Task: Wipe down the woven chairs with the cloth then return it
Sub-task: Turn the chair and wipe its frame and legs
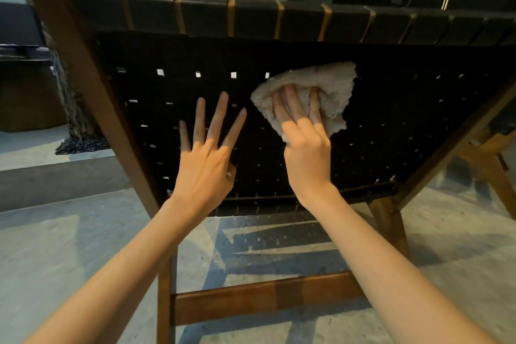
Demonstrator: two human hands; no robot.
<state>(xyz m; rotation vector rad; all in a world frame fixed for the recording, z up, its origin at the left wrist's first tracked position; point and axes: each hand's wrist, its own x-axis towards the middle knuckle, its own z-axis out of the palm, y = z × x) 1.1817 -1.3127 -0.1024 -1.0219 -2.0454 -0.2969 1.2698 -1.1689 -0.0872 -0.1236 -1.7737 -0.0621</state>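
Note:
A woven chair [405, 120] with black straps on a brown wooden frame fills the view, seen from behind its backrest. A fluffy cream cloth [332, 86] lies flat against the woven back, right of centre. My right hand [303, 137] presses the cloth onto the weave with its fingers spread over it. To its left, my left hand [208, 148] is held with straight, spread fingers at the black straps and holds nothing.
The chair's wooden side rail [83, 78] slants down at the left and a cross bar [265, 296] runs low between the legs. Pale stone floor [55, 260] lies below. A second wooden frame [491, 165] stands at the right. A dark planter base [81, 145] sits at the back left.

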